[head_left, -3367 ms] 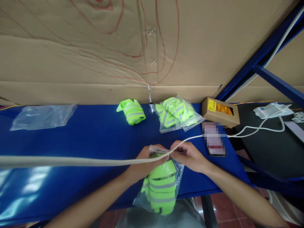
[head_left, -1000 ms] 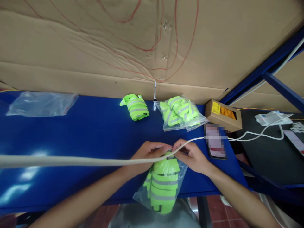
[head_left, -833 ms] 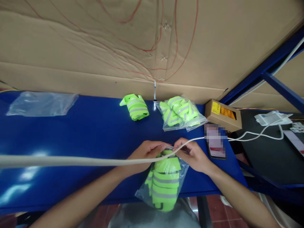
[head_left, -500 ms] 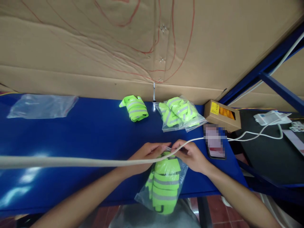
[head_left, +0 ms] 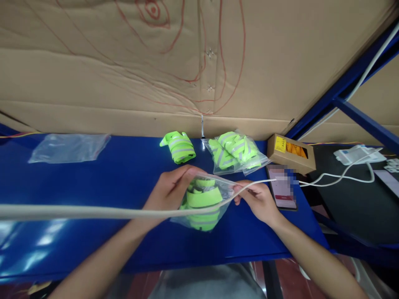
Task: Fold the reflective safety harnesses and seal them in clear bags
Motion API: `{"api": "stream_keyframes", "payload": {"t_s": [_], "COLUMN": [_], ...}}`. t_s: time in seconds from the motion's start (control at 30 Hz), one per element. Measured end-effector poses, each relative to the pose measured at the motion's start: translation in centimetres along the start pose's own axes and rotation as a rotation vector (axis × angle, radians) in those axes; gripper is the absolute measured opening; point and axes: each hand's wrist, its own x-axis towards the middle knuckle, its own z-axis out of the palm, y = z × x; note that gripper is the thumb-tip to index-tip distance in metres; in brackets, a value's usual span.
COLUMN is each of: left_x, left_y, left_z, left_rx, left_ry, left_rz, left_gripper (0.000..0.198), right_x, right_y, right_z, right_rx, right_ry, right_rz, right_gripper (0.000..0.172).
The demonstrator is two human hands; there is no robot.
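Observation:
A clear plastic bag (head_left: 226, 187) with a rolled neon-yellow reflective strap (head_left: 204, 198) inside hangs between my hands above the blue table. My left hand (head_left: 174, 187) pinches the top left of the bag's edge. At the opposite end of that edge, my right hand (head_left: 257, 199) grips the corner between thumb and fingers. Beyond them lies a loose rolled reflective strap (head_left: 179, 147), and to its right are bagged reflective straps (head_left: 237, 150). A white cable (head_left: 124, 212) crosses in front of my left wrist and the bag.
An empty-looking clear bag (head_left: 70, 148) lies flat at the back left of the blue table (head_left: 102, 178). At the right stand a cardboard box (head_left: 291, 153) with orange contents and a phone (head_left: 283, 193). A cardboard wall (head_left: 93, 74) rises behind, with a blue metal frame (head_left: 368, 120) to the right.
My hands have moved apart, stretching the bag's top edge sideways. The bag with the strap has risen from the table's front edge, away from my lap.

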Motion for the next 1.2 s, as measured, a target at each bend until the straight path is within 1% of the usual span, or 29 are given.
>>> {"api": "stream_keyframes", "payload": {"t_s": [0.07, 0.13, 0.2, 0.23, 0.27, 0.3, 0.37, 0.4, 0.43, 0.5, 0.53, 0.57, 0.67, 0.7, 0.73, 0.77, 0.8, 0.83, 0.87, 0.9, 0.93, 0.97, 1.0, 1.03, 1.07, 1.1, 1.13, 1.17, 1.2], "left_x": [-0.4, -1.1, -2.1, -2.5, -2.9, -3.2, -3.5, -3.5, -3.4, -3.1, -2.9, -2.7, -2.4, -2.6, -2.9, -3.5, -4.2, -5.1, -6.2, -7.3, -8.4, -9.6, -10.6, -11.4, -12.0, -12.1, -11.8, -10.8, -9.3], "left_y": [0.8, 1.4, 1.5, 1.3, 0.8, 0.3, -1.1, -1.8, -2.5, -3.6, -3.9, -4.0, -3.6, -3.4, -3.1, -2.9, -2.8, -2.9, -3.0, -3.3, -3.7, -4.1, -4.6, -4.9, -5.2, -5.5, -5.7, -5.8, -5.9], "left_z": [-0.2, -0.3, -0.2, -0.2, 0.0, 0.1, 0.6, 0.9, 1.2, 1.4, 1.3, 1.1, 0.8, 1.0, 1.5, 2.4, 3.5, 4.9, 6.4, 7.9, 9.2, 10.2, 10.7, 10.8, 10.5, 9.7, 8.7, 7.3, 5.8], "left_rx": [0.029, 0.024, -0.045, -0.102, -0.158, -0.209, -0.296, -0.337, -0.384, -0.488, -0.534, -0.581, -0.765, -0.834, -0.894, -0.937, -0.964, -0.965, -0.945, -0.911, -0.865, -0.834, -0.817, -0.784, -0.718, -0.594, -0.429, -0.231, 0.018], "left_ry": [0.001, -0.040, -0.087, -0.105, -0.119, -0.130, -0.140, -0.139, -0.129, -0.052, 0.019, 0.113, 0.456, 0.555, 0.622, 0.644, 0.625, 0.551, 0.444, 0.325, 0.285, 0.199, 0.077, -0.041, -0.119, -0.125, -0.061, 0.077, 0.243], "left_rz": [0.042, 0.058, 0.030, 0.002, -0.036, -0.082, -0.192, -0.252, -0.306, -0.364, -0.375, -0.374, -0.334, -0.308, -0.287, -0.282, -0.294, -0.347, -0.394, -0.439, -0.447, -0.456, -0.462, -0.456, -0.427, -0.362, -0.276, -0.162, -0.017], "left_gripper": [0.044, 0.043, 0.043, 0.042, 0.043, 0.051, 0.077, 0.081, 0.079, 0.067, 0.063, 0.062, 0.058, 0.054, 0.049, 0.043, 0.039, 0.037, 0.036, 0.039, 0.047, 0.055, 0.056, 0.050, 0.042, 0.033, 0.028, 0.027, 0.029], "right_x": [-0.3, -0.8, -1.2, -1.3, -1.4, -1.4, -1.2, -1.1, -1.0, -0.8, -0.7, -0.7, -0.8, -0.9, -1.1, -1.2, -1.4, -1.6, -1.8, -2.0, -2.1, -2.2, -2.2, -2.2, -2.2, -2.1, -2.0, -1.8, -1.6], "right_y": [-0.3, -0.5, -0.5, -0.5, -0.4, -0.3, 0.0, 0.2, 0.4, 1.1, 1.5, 1.9, 3.1, 3.5, 3.8, 4.0, 4.1, 4.1, 3.9, 3.7, 3.3, 2.9, 2.6, 2.2, 2.0, 1.9, 1.8, 1.9, 1.9], "right_z": [0.0, 0.0, -0.1, 0.0, 0.0, 0.2, 0.6, 0.9, 1.1, 1.5, 1.6, 1.7, 2.0, 2.2, 2.4, 2.8, 3.2, 3.6, 4.0, 4.2, 4.3, 4.3, 4.2, 4.0, 3.7, 3.4, 3.0, 2.7, 2.5], "right_rx": [-0.034, -0.061, -0.055, -0.043, -0.027, -0.009, 0.018, 0.028, 0.037, 0.047, 0.047, 0.044, 0.041, 0.061, 0.097, 0.142, 0.190, 0.231, 0.258, 0.271, 0.274, 0.273, 0.277, 0.291, 0.315, 0.342, 0.369, 0.389, 0.400], "right_ry": [0.051, 0.083, 0.086, 0.076, 0.061, 0.043, -0.011, -0.047, -0.079, -0.125, -0.127, -0.115, -0.059, -0.062, -0.088, -0.131, -0.188, -0.243, -0.281, -0.288, -0.263, -0.218, -0.166, -0.118, -0.084, -0.061, -0.042, -0.018, 0.016], "right_rz": [-0.061, -0.133, -0.183, -0.184, -0.166, -0.131, -0.029, 0.022, 0.062, 0.105, 0.110, 0.112, 0.137, 0.154, 0.176, 0.199, 0.223, 0.249, 0.275, 0.298, 0.313, 0.323, 0.329, 0.330, 0.326, 0.319, 0.307, 0.291, 0.274], "right_gripper": [0.030, 0.026, 0.022, 0.021, 0.022, 0.024, 0.031, 0.036, 0.042, 0.054, 0.058, 0.060, 0.063, 0.065, 0.068, 0.072, 0.075, 0.077, 0.076, 0.074, 0.071, 0.068, 0.066, 0.065, 0.064, 0.062, 0.062, 0.062, 0.063]}}
